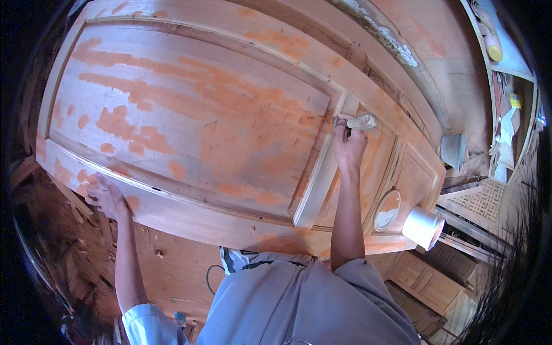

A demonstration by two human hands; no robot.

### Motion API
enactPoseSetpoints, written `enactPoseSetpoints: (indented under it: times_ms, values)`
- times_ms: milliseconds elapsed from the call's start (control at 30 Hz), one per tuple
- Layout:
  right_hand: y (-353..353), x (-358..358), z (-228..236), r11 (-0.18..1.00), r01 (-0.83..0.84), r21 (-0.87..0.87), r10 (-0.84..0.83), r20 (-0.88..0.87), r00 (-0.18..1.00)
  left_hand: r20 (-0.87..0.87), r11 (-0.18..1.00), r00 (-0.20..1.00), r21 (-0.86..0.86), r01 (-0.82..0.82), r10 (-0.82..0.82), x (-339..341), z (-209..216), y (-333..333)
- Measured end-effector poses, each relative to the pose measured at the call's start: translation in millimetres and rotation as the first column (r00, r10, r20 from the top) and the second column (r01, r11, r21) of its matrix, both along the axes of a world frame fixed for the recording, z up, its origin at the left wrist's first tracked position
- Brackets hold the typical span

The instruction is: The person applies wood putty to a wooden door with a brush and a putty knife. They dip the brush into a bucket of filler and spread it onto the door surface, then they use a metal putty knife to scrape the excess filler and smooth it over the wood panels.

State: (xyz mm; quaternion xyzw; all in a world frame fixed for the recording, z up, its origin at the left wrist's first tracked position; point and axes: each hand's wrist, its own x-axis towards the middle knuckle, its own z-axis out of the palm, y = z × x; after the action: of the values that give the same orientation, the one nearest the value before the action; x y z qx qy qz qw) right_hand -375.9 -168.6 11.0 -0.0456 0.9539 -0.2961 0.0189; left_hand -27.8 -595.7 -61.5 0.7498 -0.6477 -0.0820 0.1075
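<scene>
A large panelled wooden door (230, 109) lies in front of me, its bare surface marked with orange smears and patches. My right hand (349, 148) is closed around a hand tool with a thick, pale, stained handle (363, 122). The tool's working end meets the moulding beside the crossrail and is mostly hidden by my fingers. At the door's near left edge, my left hand (108, 195) lies on the frame with its fingers spread, holding nothing. A round white lid (387, 210) smeared with orange rests on the door's right part, next to a white bucket (422, 227).
Another wooden frame (322, 34) lies just beyond the door. A grey container (453, 150) stands past the door's right end, below a shelf (513, 72) with bottles and cloths. Panelled wood pieces (437, 276) are at the lower right; wood scraps (77, 215) litter the left ground.
</scene>
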Motion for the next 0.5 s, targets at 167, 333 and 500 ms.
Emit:
enactPoseSetpoints:
  times_ms: [167,333,500]
  values:
    - [1.3,-2.6,-6.6,0.999,0.015,-0.038,-0.016,-0.008,1.0,-0.062,0.999,0.998,0.0,0.032,-0.032,2.7,-3.1,0.1]
    - [-4.3,-6.8,-8.1,0.999,-0.004,-0.042,0.002,-0.044,0.999,0.034,1.0,0.999,-0.025,0.006,-0.005,4.0,-5.0,-0.2]
    - [3.2,-8.5,-18.9,0.988,-0.012,-0.156,0.002,-0.067,0.998,-0.005,0.999,1.0,0.025,0.019,-0.019,-2.3,0.3,5.9]
